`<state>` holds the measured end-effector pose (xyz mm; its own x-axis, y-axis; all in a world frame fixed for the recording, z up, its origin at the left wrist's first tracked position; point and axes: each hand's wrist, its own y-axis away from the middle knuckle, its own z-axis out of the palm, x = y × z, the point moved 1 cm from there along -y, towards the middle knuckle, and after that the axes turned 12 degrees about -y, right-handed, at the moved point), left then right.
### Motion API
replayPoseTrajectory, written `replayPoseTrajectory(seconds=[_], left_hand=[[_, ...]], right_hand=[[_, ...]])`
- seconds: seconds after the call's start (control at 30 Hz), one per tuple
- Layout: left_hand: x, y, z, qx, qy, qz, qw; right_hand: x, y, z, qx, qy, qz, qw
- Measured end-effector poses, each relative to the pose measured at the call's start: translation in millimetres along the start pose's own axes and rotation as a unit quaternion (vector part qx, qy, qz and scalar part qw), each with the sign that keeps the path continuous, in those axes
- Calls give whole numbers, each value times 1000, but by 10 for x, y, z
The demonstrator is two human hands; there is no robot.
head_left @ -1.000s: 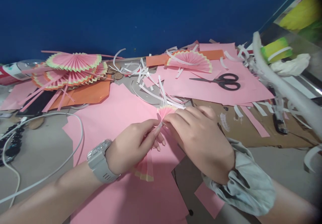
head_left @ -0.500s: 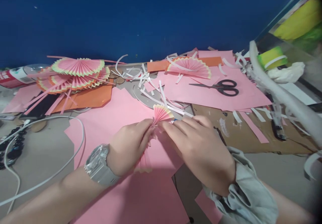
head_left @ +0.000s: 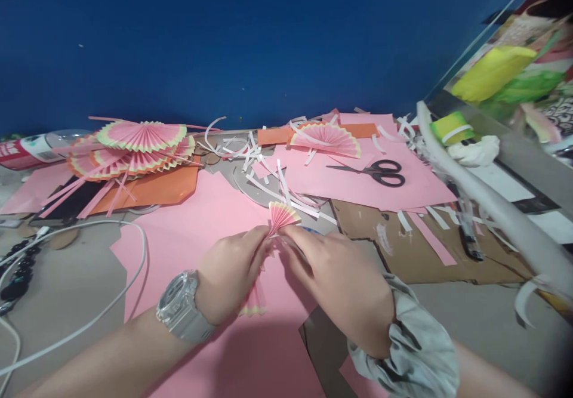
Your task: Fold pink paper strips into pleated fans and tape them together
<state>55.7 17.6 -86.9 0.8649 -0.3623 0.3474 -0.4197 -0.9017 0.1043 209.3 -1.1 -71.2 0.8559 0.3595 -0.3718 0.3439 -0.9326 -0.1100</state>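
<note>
Between my hands is a pleated pink paper fan (head_left: 283, 215) with a pale yellow edge, pinched at its middle so one end spreads upward. Its lower end shows below my left hand (head_left: 233, 267), whose thumb and fingers close on the gathered folds. My right hand (head_left: 335, 284) pinches the same spot from the other side; its fingertips are partly hidden behind the paper. Beneath both hands lies a large pink paper sheet (head_left: 192, 219). A silver watch (head_left: 183, 305) is on my left wrist, a grey-green scrunchie (head_left: 407, 338) on my right.
Black-handled scissors (head_left: 380, 172) lie on pink paper at the right. Finished pleated fans (head_left: 143, 138) are stacked at back left, another fan (head_left: 326, 138) at back centre. White paper strips (head_left: 253, 153), a cutter (head_left: 470, 240), cardboard (head_left: 412, 261) and a white cable (head_left: 145, 249) lie around.
The view has tilted up and turned slightly right, so table things sit lower and further left. Both hands still pinch the fan; my right-hand fingers have shifted a little around the folds.
</note>
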Motion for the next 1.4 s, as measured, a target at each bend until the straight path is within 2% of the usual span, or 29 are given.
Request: replayPoseTrajectory(seconds=[0.17,0.33,0.5,0.63,0.8,1.13,1.4], left_hand=[[-1,11,0,2,7,-10,1000],[-24,-17,-50,-11,92,-20,995],[-27,-45,-51,-96,245,-27,964],[-24,-42,-18,-148,297,-23,943],[-13,-38,-37,-177,281,-4,943],[39,-12,-83,-191,215,12,958],[51,5,-87,-164,178,22,970]], right_hand=[[28,-10,-25,30,89,10,996],[98,-39,-98,-34,15,-7,999],[162,-49,-129,-44,-36,-38,998],[182,-63,-151,-28,-54,-39,997],[197,-91,-164,-30,-95,-8,995],[184,-96,-142,-40,-68,-6,997],[183,-82,-151,-21,-65,10,998]])
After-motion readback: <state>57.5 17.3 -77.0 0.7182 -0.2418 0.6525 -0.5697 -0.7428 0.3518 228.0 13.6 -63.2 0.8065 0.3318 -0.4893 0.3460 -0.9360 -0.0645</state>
